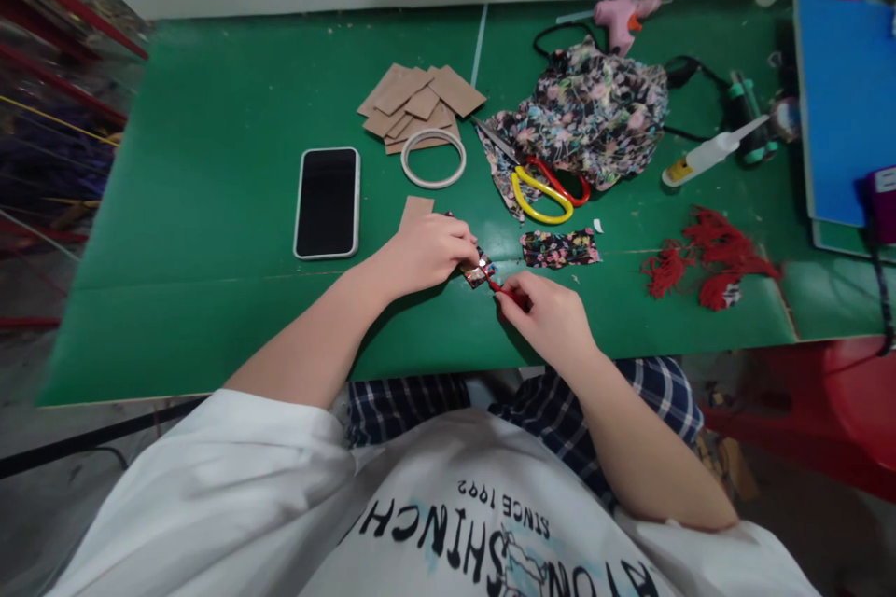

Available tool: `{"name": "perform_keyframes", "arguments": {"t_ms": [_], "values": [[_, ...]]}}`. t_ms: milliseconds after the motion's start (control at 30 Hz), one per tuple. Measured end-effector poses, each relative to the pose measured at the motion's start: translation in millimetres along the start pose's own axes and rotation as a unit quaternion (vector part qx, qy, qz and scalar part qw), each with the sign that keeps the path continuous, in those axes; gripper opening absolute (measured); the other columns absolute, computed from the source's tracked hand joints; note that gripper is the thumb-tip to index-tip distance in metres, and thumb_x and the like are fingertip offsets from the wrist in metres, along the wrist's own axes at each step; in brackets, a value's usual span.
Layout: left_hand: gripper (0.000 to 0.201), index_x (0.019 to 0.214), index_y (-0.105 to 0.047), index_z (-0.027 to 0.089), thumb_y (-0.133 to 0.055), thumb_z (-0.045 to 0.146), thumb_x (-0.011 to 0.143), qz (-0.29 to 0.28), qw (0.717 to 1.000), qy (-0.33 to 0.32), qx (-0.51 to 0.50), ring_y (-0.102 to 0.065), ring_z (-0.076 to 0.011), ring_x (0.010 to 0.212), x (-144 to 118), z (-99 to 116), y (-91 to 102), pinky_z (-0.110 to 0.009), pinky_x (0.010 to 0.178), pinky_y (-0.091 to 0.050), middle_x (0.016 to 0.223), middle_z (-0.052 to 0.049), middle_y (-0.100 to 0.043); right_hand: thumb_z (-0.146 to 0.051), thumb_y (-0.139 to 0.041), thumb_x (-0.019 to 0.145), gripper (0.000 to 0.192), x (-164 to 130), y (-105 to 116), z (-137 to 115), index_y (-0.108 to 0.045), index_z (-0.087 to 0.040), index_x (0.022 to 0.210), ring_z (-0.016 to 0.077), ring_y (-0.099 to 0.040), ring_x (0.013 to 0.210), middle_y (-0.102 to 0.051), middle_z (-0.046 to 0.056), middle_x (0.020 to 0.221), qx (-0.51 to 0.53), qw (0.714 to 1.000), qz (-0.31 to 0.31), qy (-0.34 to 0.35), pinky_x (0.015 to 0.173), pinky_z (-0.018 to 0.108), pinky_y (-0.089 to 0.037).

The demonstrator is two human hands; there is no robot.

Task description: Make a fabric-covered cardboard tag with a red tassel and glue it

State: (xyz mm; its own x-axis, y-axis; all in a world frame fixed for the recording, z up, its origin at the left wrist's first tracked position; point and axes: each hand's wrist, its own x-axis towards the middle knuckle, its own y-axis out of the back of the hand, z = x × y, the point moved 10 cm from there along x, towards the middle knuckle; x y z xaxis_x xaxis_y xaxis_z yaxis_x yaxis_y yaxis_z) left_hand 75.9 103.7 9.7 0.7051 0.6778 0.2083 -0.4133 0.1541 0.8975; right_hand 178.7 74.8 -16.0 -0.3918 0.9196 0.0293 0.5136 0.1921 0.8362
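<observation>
My left hand (435, 254) lies near the table's front edge, its fingers bent and pressed onto a small dark floral piece (478, 274). Part of that piece is hidden beneath the fingers. Between thumb and fingers, my right hand (553, 315) pinches a red tassel (515, 298), whose thin end lies against the floral piece. A brown card piece (418, 207) sticks out behind my left hand. Just beyond my right hand a cut strip of floral fabric (560, 248) lies flat, and several red tassels (718, 247) sit farther right.
Left of my hands rests a phone (327, 203). Behind are brown cards (420, 103), a tape roll (434, 182), scissors (542, 196), crumpled floral fabric (602, 107), a pink glue gun (620, 23) and a glue bottle (700, 159). A blue board (847, 112) borders the right.
</observation>
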Motion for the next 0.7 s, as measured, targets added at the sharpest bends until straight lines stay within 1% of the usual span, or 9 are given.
{"name": "perform_keyframes", "arguments": {"t_ms": [167, 500, 700], "values": [[0.027, 0.078, -0.069, 0.017, -0.043, 0.011, 0.084, 0.004, 1.0, 0.0, -0.008, -0.063, -0.0189, 0.086, 0.3, 0.7, 0.7, -0.031, 0.075, -0.046, 0.076, -0.005, -0.065, -0.026, -0.052, 0.08, 0.011, 0.8, -0.8, 0.6, -0.059, -0.019, 0.074, 0.0098, -0.055, 0.056, -0.063, -0.001, 0.065, 0.0, 1.0, -0.013, -0.01, 0.054, 0.021, -0.035], [0.028, 0.079, -0.069, 0.019, -0.043, 0.01, 0.083, -0.004, 1.0, 0.005, -0.006, -0.062, -0.0172, 0.087, -0.1, -1.2, -1.7, -0.03, 0.077, -0.046, 0.077, -0.005, -0.065, -0.025, -0.05, 0.08, 0.012, 0.9, -1.0, 1.2, -0.058, -0.019, 0.074, 0.0103, -0.055, 0.056, -0.063, 0.0, 0.064, 0.01, 1.0, -0.014, -0.007, 0.054, 0.021, -0.034], [0.028, 0.079, -0.069, 0.018, -0.043, 0.01, 0.083, -0.003, 1.0, -0.005, 0.001, -0.062, -0.0184, 0.086, 0.4, 1.2, -1.7, -0.031, 0.076, -0.046, 0.077, -0.005, -0.065, -0.026, -0.052, 0.079, 0.011, 1.0, -1.8, 1.9, -0.058, -0.019, 0.073, 0.0094, -0.054, 0.056, -0.062, -0.001, 0.064, 0.0, 1.0, -0.018, -0.012, 0.054, 0.021, -0.034]]}}
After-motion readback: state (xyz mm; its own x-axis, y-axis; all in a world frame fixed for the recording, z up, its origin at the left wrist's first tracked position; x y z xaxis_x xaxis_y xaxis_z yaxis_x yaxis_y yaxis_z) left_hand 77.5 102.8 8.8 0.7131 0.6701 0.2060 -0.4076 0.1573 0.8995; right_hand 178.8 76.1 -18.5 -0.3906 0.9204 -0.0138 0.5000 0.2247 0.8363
